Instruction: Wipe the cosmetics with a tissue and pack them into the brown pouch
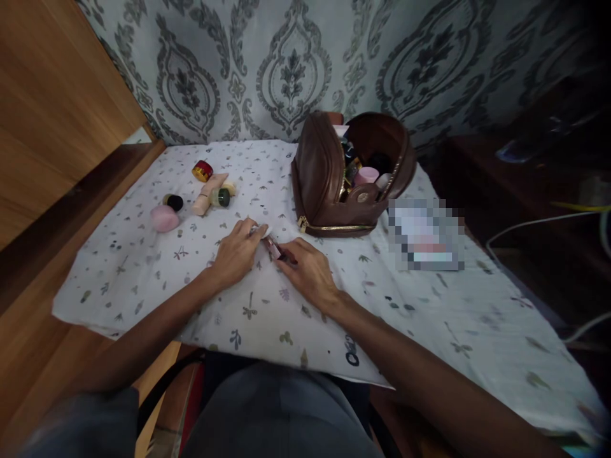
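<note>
Both hands meet over the cloth-covered table, in front of a brown cosmetic bag (319, 178). My right hand (308, 270) is closed around the dark lower end of a slim, shiny pinkish cosmetic tube (273, 247), which looks like a lip gloss. At its upper end, my left hand (236, 254) pinches a small piece of white tissue or cloth (259, 231) against the tube. The fingertips partly hide both things. The bag stands unzipped, with a pink-lidded jar (366, 175) and other cosmetics inside.
Left on the patterned cloth (143, 280) lie a pink makeup sponge (165, 218), a red-and-gold jar (202, 170), a beige tube (210, 194) and small dark-capped bottles (220, 197). A blurred-out flat object (424, 235) lies right of the bag. A white cable (539, 222) runs at the far right.
</note>
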A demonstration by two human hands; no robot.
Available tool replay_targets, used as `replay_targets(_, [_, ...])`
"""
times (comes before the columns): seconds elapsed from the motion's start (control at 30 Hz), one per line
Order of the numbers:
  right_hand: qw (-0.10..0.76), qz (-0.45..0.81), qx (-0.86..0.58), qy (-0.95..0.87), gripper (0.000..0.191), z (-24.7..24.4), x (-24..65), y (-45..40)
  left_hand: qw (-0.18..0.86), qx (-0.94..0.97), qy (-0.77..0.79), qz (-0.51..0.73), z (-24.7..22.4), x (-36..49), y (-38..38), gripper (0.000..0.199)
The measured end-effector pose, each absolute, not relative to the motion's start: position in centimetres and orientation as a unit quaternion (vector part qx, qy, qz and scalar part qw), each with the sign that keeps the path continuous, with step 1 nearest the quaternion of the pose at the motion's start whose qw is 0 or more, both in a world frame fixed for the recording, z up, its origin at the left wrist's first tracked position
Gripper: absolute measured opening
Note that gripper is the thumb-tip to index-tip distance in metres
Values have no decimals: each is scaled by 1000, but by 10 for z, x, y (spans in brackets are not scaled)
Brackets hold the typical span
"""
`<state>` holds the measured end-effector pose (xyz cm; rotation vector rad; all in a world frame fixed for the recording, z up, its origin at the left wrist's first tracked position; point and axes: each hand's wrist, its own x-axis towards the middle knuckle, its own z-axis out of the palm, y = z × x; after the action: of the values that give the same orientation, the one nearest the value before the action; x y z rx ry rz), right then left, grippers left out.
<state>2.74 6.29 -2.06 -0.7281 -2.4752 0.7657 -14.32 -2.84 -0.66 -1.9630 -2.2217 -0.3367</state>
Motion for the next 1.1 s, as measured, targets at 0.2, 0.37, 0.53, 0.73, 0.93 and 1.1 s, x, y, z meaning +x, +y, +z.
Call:
replay_targets(0.2, [223,311,-283,-880,13,-21,28,67,108,-648,-747,-100,-6,-133,-33,50])
replay_targets(0.37, [229,320,-284,-874,14,-24,29,71,114,-727,-672,-83,-3,-100,-50,48])
replay_targets(0.53, [237,344,-286,-863,10,-23,28,73,104,-715,-686,-81,-2,-110,-48,50])
replay_targets(0.73, [250,396,-300,-831,14,-18,29,72,73,-659,-738,-122,-5,-149,-31,49])
replay_targets(0.93, [265,349,-252,-863,23,-21,32,71,84,-662,-732,-140,-10,-148,-28,48])
replay_targets(1.1, [234,272,-258,-897,19,-24,29,68,89,-663,-735,-112,-8,-145,-26,51])
